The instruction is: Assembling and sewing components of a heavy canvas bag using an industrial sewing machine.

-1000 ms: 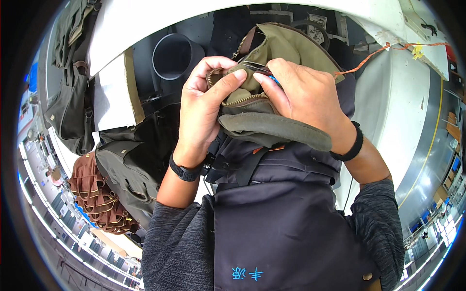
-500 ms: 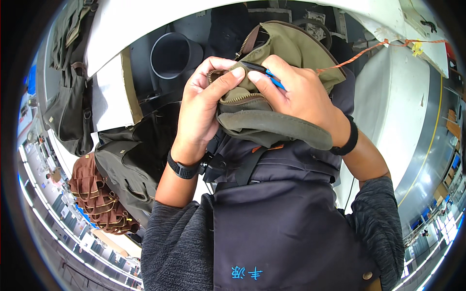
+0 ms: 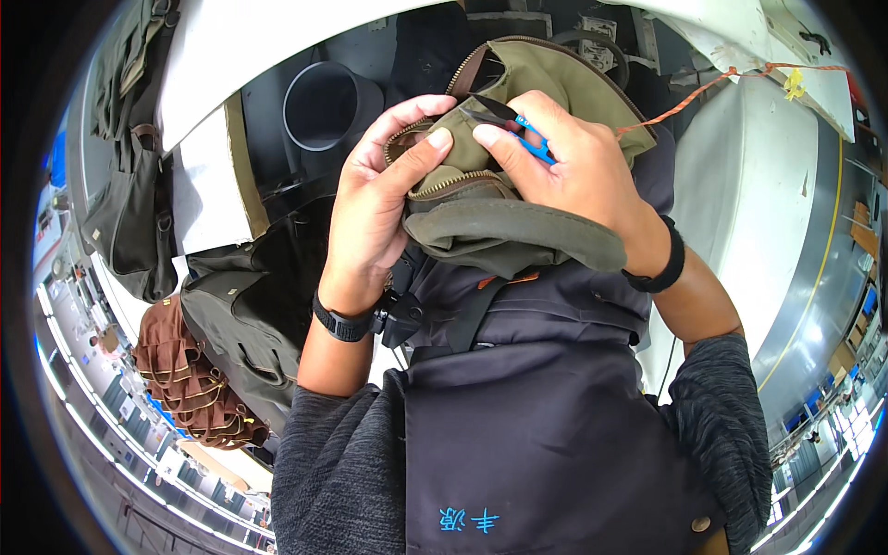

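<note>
A person in a dark apron [image 3: 546, 444] pinches the cloth of an olive bag [image 3: 560, 74] with the left hand [image 3: 372, 196], while the right hand [image 3: 585, 176] grips blue-handled snips [image 3: 524, 123], dark blades close to the fabric, near a brass-toothed zipper [image 3: 453, 186]. At left, a dark green bag [image 3: 242, 319] sits beside bundled brown pieces [image 3: 190, 379].

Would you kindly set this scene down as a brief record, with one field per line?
Left hand: pinching the olive bag beside a brass zipper
Right hand: holding blue-handled snips, dark blades over the cloth
Bag opening: unzipped, brass teeth showing
Left side: dark bags and a brown bundle
Upper left: grey cylindrical container
Upper right: orange cord
</note>
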### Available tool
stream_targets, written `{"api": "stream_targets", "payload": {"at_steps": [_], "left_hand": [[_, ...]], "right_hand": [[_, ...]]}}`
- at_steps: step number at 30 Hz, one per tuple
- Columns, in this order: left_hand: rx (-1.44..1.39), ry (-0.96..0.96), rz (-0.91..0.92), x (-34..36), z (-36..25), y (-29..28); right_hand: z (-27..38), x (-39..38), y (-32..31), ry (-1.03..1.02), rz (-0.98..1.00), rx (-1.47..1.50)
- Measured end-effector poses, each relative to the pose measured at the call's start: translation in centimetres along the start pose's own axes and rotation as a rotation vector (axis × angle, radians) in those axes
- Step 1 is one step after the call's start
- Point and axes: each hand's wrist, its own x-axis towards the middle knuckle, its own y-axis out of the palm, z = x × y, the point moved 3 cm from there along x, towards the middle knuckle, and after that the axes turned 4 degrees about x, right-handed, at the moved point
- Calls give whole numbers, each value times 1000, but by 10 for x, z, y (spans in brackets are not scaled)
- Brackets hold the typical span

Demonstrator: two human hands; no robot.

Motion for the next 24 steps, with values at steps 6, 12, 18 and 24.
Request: {"api": "stream_targets", "payload": {"at_steps": [6,12,18,24], "left_hand": [[82,-56,-23,-1,-1,0],[81,-67,32,-2,-4,2],[94,-104,64,0,-8,0],[203,-68,28,1,-8,-1]], "right_hand": [[5,-3,-4,-140,-19,-173],[6,-5,-12,-130,-55,-269],[6,-6,-11,-126,-28,-314],[6,-5,-8,-143,12,-281]]}}
